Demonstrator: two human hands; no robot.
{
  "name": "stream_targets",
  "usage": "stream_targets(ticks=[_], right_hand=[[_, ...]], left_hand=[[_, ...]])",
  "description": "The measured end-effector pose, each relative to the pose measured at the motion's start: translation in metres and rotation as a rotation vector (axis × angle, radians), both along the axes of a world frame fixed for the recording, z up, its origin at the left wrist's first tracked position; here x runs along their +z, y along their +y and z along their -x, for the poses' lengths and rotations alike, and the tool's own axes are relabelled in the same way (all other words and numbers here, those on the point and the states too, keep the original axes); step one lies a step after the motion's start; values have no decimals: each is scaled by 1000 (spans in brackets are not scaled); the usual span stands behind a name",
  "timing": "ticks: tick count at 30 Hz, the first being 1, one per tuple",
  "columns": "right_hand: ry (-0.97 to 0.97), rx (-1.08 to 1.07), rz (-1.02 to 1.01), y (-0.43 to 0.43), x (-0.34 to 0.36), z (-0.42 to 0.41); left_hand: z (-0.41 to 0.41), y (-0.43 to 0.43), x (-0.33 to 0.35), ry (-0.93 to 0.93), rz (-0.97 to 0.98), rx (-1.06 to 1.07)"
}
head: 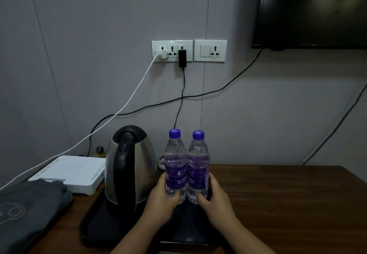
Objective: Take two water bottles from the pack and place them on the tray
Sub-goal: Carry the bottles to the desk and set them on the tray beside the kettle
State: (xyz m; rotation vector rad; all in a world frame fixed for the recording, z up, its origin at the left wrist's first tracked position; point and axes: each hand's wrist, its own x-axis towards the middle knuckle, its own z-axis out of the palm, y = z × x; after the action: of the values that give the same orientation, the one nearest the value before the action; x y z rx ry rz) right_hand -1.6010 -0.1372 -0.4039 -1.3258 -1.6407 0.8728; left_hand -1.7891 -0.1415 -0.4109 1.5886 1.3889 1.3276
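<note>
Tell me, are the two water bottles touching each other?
Touching. In the head view the left bottle and right bottle stand upright, labels pressed side by side with no gap, held together by the left hand and right hand.

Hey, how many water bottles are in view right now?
2. The left bottle stands upright in the left hand, just right of the kettle. The right bottle stands beside it in the right hand. Both are over the black tray. No pack shows.
</note>
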Motion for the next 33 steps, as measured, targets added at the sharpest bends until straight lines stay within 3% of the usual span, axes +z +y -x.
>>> stream_targets(ticks=[8,15,23,33], right_hand=[[-88,-155,0,6,0,4],[-108,-103,-31,5,-2,5],[-50,-84,25,-2,-6,-1],[-161,-141,-23,10,-14,0]], left_hand=[[-3,-5,-2,102,-24,99],[-9,-8,4,203,-33,170],[-6,-8,0,100,28,84],[-9,-9,3,193,29,251]])
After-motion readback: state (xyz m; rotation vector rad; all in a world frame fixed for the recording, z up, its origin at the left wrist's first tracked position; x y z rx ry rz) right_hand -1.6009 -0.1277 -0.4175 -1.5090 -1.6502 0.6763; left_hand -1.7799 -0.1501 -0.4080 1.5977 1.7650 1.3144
